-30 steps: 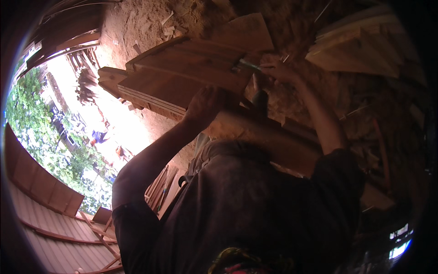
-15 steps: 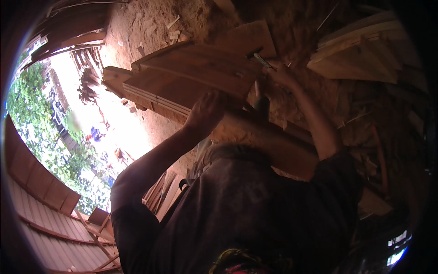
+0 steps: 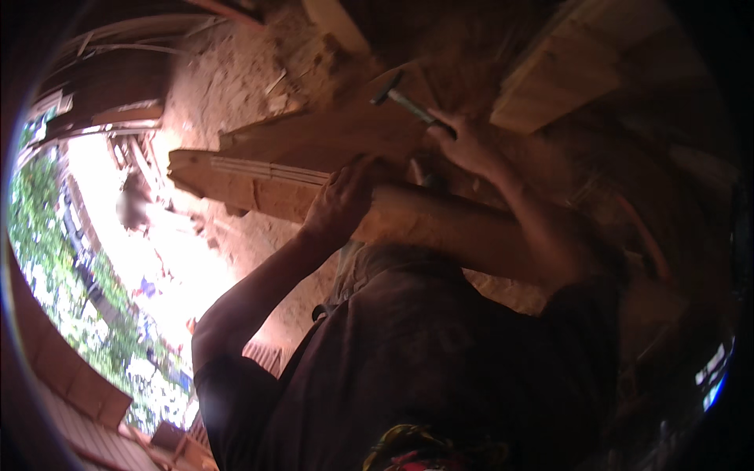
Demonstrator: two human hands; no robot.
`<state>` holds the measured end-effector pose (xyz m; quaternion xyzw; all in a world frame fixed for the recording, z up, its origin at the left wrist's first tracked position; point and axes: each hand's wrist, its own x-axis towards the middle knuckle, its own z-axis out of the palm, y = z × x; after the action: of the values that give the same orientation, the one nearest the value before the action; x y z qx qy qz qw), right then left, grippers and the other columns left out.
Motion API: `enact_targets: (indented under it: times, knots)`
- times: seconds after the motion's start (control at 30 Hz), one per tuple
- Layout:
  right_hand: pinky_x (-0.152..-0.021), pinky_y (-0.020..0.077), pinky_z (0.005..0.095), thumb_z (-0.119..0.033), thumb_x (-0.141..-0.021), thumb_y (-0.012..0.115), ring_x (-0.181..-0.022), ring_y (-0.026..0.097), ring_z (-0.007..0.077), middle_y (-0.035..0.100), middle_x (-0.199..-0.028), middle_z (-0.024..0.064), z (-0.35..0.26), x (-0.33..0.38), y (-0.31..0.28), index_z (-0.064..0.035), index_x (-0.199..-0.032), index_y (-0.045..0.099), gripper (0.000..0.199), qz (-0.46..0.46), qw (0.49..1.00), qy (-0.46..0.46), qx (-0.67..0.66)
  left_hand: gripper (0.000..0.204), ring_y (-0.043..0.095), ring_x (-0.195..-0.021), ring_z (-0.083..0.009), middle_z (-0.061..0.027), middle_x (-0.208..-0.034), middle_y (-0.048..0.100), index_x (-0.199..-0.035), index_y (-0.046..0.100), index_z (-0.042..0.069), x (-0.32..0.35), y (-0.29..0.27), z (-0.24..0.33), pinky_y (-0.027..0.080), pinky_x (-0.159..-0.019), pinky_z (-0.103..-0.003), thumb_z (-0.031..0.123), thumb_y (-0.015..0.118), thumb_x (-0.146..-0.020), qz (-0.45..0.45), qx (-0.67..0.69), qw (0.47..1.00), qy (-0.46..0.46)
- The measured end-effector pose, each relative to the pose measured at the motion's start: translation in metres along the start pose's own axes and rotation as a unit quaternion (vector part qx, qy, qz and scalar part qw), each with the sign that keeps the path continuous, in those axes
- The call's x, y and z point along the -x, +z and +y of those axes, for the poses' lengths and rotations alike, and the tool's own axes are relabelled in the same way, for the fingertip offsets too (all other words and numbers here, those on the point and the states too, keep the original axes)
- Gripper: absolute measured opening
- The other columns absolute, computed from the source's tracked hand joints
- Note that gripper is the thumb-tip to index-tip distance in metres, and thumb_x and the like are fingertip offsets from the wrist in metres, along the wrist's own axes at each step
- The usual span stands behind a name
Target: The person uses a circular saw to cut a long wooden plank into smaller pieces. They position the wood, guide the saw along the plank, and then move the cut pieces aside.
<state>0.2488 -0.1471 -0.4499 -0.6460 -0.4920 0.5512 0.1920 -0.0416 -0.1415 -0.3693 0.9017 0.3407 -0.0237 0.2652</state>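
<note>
My right hand (image 3: pixel 465 146) is closed round the handle of a hammer (image 3: pixel 408 104), held above the boards with its dark head pointing up and left. Under it lie flat wooden boards (image 3: pixel 314 137), stacked with their pale edges showing on the near side. My left hand (image 3: pixel 339 196) is curled over the near edge of this stack, gripping a board. Its fingertips are in shade, so anything small between them is hidden. A thick wooden beam (image 3: pixel 440 224) runs below the boards, close to my body.
More sawn planks (image 3: pixel 558 74) are piled at the far right. Sandy ground (image 3: pixel 228 86) with wood scraps spreads beyond the boards. Bright daylight, greenery (image 3: pixel 47 228) and blurred shapes show at the left. Corrugated sheeting (image 3: pixel 86 428) is at the lower left.
The hammer has lifted off the boards, its head now raised up and left. My left hand stays at the stack's edge. The whole view has shifted, with some blur.
</note>
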Motion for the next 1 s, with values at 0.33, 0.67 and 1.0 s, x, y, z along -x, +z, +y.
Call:
enact_targets:
  times: [0.33, 0.67, 1.0]
  knots:
    - [-0.063, 0.0497, 0.0282, -0.028, -0.108, 0.069, -0.066, 0.054, 0.0065, 0.058, -0.078, -0.0044, 0.017, 0.145, 0.101, -0.0101, -0.159, 0.056, 0.056, 0.116, 0.970, 0.038, -0.212, 0.042, 0.060, -0.126, -0.0370, -0.0211, -0.128, 0.061, -0.125, 0.064, -0.002, -0.002, 0.006, -0.064, 0.052, -0.109, -0.047, 0.008, 0.071, -0.085, -0.091, -0.261, 0.947, 0.166]
    - [-0.105, 0.0545, 0.0418, -0.031, -0.100, 0.077, -0.122, 0.072, 0.0302, 0.078, -0.127, 0.0181, 0.090, 0.255, 0.185, -0.0051, -0.145, 0.068, 0.054, 0.228, 0.971, 0.046, -0.059, 0.035, 0.064, -0.120, -0.0393, -0.0197, -0.118, 0.063, -0.122, 0.062, -0.002, 0.055, -0.101, -0.009, 0.056, -0.103, -0.050, 0.003, 0.067, -0.088, -0.015, -0.056, 0.989, 0.134]
    - [-0.110, 0.0522, 0.0434, -0.031, -0.100, 0.075, -0.128, 0.069, 0.0352, 0.073, -0.137, 0.0202, 0.094, 0.249, 0.232, -0.0078, -0.141, 0.071, 0.047, 0.344, 0.927, 0.148, 0.021, 0.041, 0.061, -0.125, -0.0359, -0.0165, -0.133, 0.064, -0.125, 0.068, -0.002, 0.175, 0.007, -0.107, 0.053, -0.106, -0.046, 0.006, 0.068, -0.084, 0.141, -0.080, 0.955, 0.249]
